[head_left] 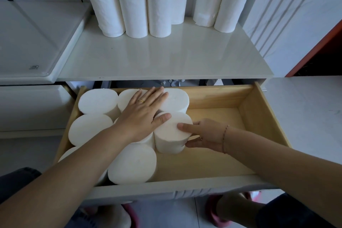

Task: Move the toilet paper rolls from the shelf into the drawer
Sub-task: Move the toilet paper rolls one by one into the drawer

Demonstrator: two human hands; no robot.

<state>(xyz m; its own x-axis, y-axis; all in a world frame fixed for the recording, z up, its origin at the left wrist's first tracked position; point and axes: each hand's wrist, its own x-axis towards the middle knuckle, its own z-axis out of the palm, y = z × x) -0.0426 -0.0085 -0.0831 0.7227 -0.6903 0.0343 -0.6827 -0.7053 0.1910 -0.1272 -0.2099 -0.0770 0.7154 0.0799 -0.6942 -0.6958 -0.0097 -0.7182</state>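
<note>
— Where are the rolls?
— Seven toilet paper rolls (133, 7) stand upright on the white shelf (157, 55); stored rolls (98, 102) fill the left of the open wooden drawer (259, 111).
— And the hands?
— The left hand (144, 114) lies flat on the stored rolls, fingers (157, 96) straight; the right hand (205, 135) grips one upright roll (172, 135) beside them.

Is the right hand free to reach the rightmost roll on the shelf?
Likely not yet: the right hand holds a roll in the drawer. After release, nothing stands before the rightmost shelf roll.
</note>
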